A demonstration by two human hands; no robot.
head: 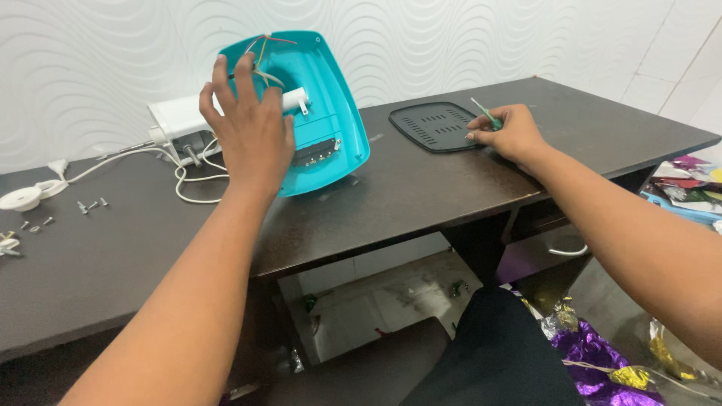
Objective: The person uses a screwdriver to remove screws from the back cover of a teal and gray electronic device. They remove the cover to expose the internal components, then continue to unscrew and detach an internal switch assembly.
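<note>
In the head view, the left hand (247, 128) was raised in the upper left-centre of the frame, fingers spread wide and loosely curved, resting against the open underside of a turquoise appliance shell (323, 105) that stood tilted on its edge on the dark worktop (421, 195); whether the fingers actually gripped the shell could not be told, since only the back of the hand showed. Thin coloured wires (263, 46) rose from the top of the shell above the fingertips, and a dark terminal strip (314, 153) sat low on the shell's inner face. Just behind the shell, toward the left, lay a white motor unit (180, 124), with a white cord (128, 158) running from it across the worktop to a white plug (21, 198) at the far left edge. Small screws (90, 204) lay scattered near that plug. At the upper right-centre, the right hand (505, 131) rested on the worktop with its fingers curled closed around a small green-handled screwdriver (487, 114), its tip pointing up and to the left. Just beside that hand, touching its fingertips, lay a flat black vented plate (432, 126). Below the worktop at the lower right, crumpled purple and gold foil (602, 361) lay on the floor.
</note>
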